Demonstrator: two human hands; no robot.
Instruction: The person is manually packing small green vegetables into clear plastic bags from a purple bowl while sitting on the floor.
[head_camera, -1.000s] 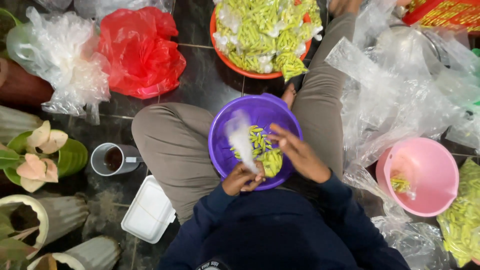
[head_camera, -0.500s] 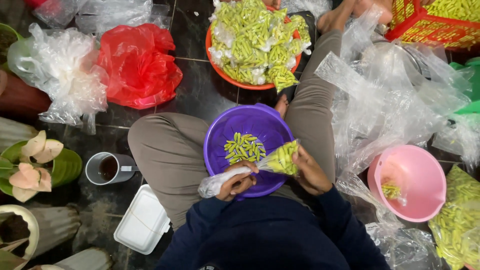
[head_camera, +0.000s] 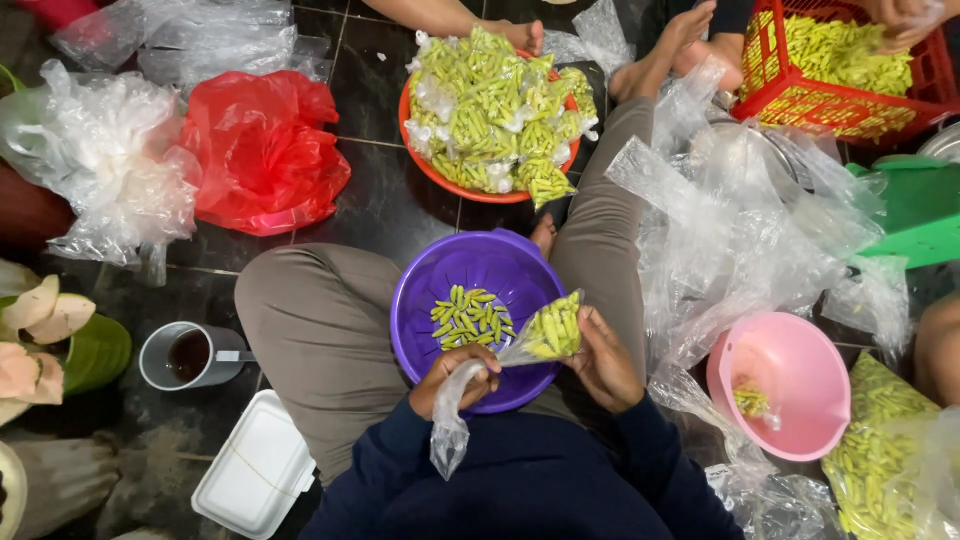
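I sit cross-legged with a purple bowl (head_camera: 440, 290) in my lap holding a small heap of green chillies (head_camera: 468, 317). My right hand (head_camera: 603, 362) cups the filled end of a clear plastic bag of chillies (head_camera: 550, 330) at the bowl's right rim. My left hand (head_camera: 452, 375) grips the bag's twisted neck at the bowl's near rim, and the loose end hangs down over my dark blue sleeve.
An orange basin (head_camera: 430, 165) piled with packed chilli bags stands ahead. Red plastic bag (head_camera: 262, 150) and clear bags (head_camera: 110, 170) left. Cup of dark drink (head_camera: 185, 355), white foam box (head_camera: 252, 463). Pink bowl (head_camera: 800, 370) and loose plastic right. Red crate (head_camera: 830, 100), other people's feet (head_camera: 665, 50) beyond.
The bag went from open over the bowl while chillies were put in, to filled and drawn out sideways, its neck now twisted in my left hand. The view has shifted slightly.
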